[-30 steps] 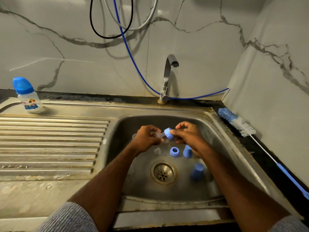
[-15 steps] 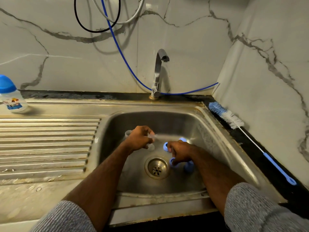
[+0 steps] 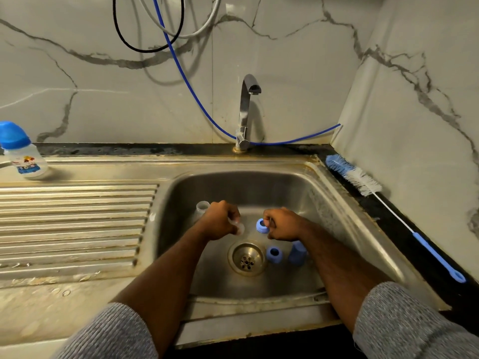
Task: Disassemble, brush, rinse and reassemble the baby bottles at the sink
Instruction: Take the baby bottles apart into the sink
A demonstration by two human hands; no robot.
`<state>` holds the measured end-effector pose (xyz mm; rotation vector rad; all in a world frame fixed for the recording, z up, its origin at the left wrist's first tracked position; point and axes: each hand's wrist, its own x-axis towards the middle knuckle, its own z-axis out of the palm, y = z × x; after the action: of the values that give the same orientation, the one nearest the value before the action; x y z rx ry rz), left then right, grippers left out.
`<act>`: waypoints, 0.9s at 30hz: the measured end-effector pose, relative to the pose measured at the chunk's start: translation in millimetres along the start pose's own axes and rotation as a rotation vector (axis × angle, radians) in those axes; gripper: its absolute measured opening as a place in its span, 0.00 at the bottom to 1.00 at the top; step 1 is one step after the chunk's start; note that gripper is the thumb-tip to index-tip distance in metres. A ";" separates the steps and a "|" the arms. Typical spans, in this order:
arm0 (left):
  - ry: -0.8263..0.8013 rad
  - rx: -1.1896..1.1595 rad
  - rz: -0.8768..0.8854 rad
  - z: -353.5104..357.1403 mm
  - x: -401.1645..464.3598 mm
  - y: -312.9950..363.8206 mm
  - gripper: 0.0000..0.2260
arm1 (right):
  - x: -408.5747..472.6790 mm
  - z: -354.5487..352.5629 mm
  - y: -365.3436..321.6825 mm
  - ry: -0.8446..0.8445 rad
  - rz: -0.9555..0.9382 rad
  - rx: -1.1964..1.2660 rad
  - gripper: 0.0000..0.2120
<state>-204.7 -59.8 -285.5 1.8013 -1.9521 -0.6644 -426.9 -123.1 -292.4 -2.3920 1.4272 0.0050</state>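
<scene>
Both hands are low inside the steel sink (image 3: 324, 203). My left hand (image 3: 220, 222) grips a clear silicone teat (image 3: 239, 228) that sticks out at its right side. My right hand (image 3: 282, 225) pinches a blue screw ring (image 3: 261, 226) by its rim. A clear bottle body (image 3: 201, 207) stands behind my left hand, partly hidden. On the sink floor right of the drain (image 3: 247, 258) lie a second blue ring (image 3: 274, 254) and a blue cap (image 3: 296, 253), the cap partly under my right forearm. An assembled bottle with a blue cap (image 3: 22, 154) stands at the far left.
The tap (image 3: 246, 110) rises behind the sink with no water running. A bottle brush (image 3: 363, 181) with a long blue handle lies on the dark ledge along the right wall. A ribbed draining board (image 3: 75, 221) fills the left side. Hoses hang on the marble wall.
The teat and the ring, held together a second ago, have come apart. Both hands have dropped lower into the sink, with the ring now in my right hand beside the teat.
</scene>
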 end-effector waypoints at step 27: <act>-0.285 0.916 0.063 24.6 -9.3 19.4 0.14 | 8.2 -15.9 -13.1 0.027 -0.035 0.305 0.11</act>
<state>-233.9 -47.6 -293.7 2.1829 -2.7784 0.0523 -414.5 -129.3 -275.1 -2.1730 1.2924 -0.2368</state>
